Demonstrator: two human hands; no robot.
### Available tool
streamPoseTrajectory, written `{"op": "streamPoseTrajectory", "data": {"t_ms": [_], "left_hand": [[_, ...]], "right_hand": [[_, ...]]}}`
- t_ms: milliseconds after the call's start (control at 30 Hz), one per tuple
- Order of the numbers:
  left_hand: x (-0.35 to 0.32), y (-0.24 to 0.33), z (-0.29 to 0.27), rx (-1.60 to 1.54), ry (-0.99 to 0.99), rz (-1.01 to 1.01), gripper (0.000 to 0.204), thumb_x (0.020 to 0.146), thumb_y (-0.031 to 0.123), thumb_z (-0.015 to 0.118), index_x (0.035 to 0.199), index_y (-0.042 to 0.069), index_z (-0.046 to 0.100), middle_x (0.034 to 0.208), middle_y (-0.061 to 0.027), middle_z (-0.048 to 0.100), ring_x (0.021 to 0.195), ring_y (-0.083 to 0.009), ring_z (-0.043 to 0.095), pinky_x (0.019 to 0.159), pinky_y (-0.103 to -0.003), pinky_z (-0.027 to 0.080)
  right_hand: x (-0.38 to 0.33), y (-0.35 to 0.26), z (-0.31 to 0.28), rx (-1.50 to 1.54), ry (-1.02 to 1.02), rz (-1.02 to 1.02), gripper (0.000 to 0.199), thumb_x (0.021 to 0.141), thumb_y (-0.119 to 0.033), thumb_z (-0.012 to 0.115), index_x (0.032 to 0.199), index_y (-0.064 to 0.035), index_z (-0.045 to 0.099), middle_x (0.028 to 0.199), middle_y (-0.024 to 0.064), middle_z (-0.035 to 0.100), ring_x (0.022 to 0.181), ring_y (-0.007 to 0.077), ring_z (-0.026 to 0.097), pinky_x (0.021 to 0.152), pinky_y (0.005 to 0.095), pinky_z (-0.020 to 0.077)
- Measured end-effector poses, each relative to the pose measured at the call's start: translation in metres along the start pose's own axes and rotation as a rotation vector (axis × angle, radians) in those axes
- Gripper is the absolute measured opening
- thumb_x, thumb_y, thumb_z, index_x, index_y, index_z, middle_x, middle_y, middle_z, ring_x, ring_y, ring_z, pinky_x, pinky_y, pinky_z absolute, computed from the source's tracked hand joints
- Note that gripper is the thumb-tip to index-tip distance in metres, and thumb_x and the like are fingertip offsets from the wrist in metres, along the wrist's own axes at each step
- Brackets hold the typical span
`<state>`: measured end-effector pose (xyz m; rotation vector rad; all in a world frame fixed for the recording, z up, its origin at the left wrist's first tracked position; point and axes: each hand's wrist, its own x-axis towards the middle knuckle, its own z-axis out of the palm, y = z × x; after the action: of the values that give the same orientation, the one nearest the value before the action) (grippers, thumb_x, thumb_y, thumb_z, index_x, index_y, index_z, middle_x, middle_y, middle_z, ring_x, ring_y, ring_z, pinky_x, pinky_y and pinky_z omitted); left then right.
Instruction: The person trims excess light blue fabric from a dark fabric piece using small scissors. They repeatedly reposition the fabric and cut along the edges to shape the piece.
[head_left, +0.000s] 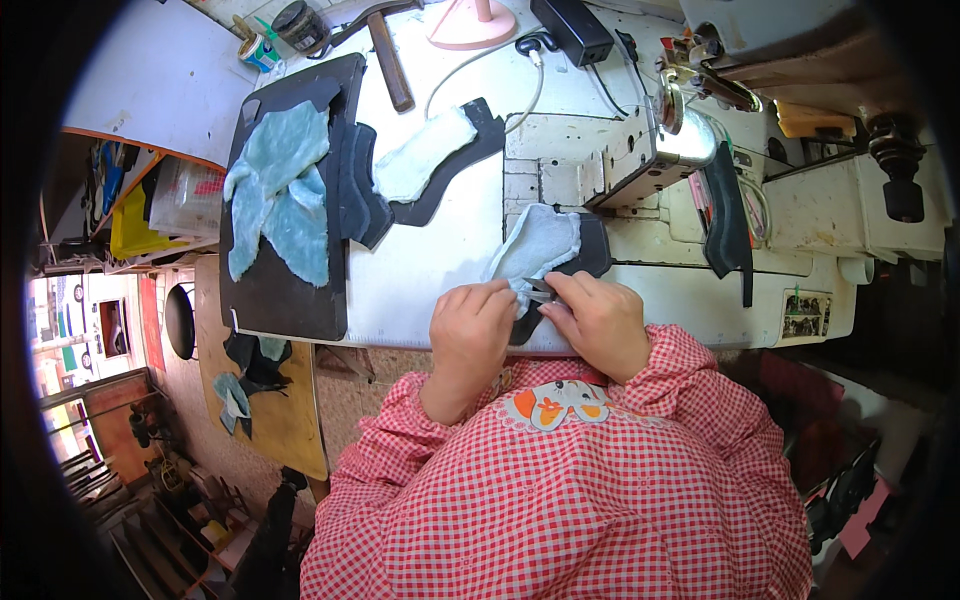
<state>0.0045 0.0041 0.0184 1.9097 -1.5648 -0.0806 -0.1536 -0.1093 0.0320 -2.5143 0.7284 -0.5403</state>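
Observation:
My left hand [472, 328] is closed at the near edge of a pale blue fleece piece [540, 245], its fingers pinching that edge. This fleece lies on a dark shoe-upper-shaped piece [594, 245] by the front of the white sewing table. My right hand [603, 318] is closed around small metal snips [538, 292], whose blades point toward the left hand across the fleece edge. The fingertips partly cover the snips. Just beyond the hands stands the sewing machine [640, 160].
On the left, a black board [287, 310] bears light blue fleece pieces [283, 190]. Beside it lie dark cut pieces [362, 190] and another fleece-lined piece [428, 155]. A hammer [390, 60], a black power adapter [572, 32] and a pink stand [472, 30] are at the back. Another dark piece [727, 215] is at right.

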Motion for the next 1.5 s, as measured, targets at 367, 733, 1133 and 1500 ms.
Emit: {"op": "streamPoseTrajectory", "data": {"t_ms": [367, 733, 1133, 1500], "left_hand": [[0.026, 0.007, 0.005, 0.108, -0.091, -0.082, 0.011, 0.074, 0.008, 0.072, 0.082, 0.008, 0.065, 0.079, -0.0054, 0.057, 0.079, -0.0265, 0.057, 0.069, -0.037, 0.047], [0.034, -0.008, 0.007, 0.047, -0.245, -0.055, 0.006, 0.083, 0.008, 0.064, 0.086, 0.007, 0.058, 0.082, -0.0091, 0.059, 0.081, -0.0303, 0.059, 0.069, -0.042, 0.048], [0.039, 0.003, -0.003, 0.057, -0.369, -0.065, 0.009, 0.082, 0.008, 0.066, 0.089, 0.006, 0.06, 0.089, -0.0101, 0.058, 0.089, -0.0315, 0.058, 0.074, -0.041, 0.048], [0.04, -0.003, 0.003, 0.063, -0.378, -0.113, 0.008, 0.084, 0.006, 0.061, 0.089, 0.004, 0.055, 0.09, -0.0135, 0.06, 0.089, -0.0343, 0.058, 0.074, -0.044, 0.049]], "right_hand": [[-0.005, 0.007, 0.01, -0.127, -0.058, -0.035, 0.028, 0.079, -0.026, 0.075, 0.1, -0.0124, 0.061, 0.076, 0.0044, 0.056, 0.065, 0.0228, 0.062, 0.056, 0.0372, 0.048], [-0.005, 0.009, 0.01, -0.141, -0.059, -0.05, 0.026, 0.08, -0.027, 0.074, 0.097, -0.0136, 0.059, 0.076, 0.0031, 0.055, 0.065, 0.0212, 0.062, 0.056, 0.0366, 0.0477], [-0.007, 0.011, 0.013, -0.12, -0.034, -0.047, 0.026, 0.081, -0.027, 0.073, 0.097, -0.0131, 0.059, 0.076, 0.0035, 0.055, 0.064, 0.0216, 0.061, 0.055, 0.036, 0.0465], [-0.008, 0.015, 0.016, -0.104, -0.011, -0.07, 0.023, 0.08, -0.027, 0.073, 0.092, -0.0136, 0.059, 0.075, 0.0036, 0.054, 0.062, 0.0214, 0.061, 0.054, 0.0364, 0.0463]]}}
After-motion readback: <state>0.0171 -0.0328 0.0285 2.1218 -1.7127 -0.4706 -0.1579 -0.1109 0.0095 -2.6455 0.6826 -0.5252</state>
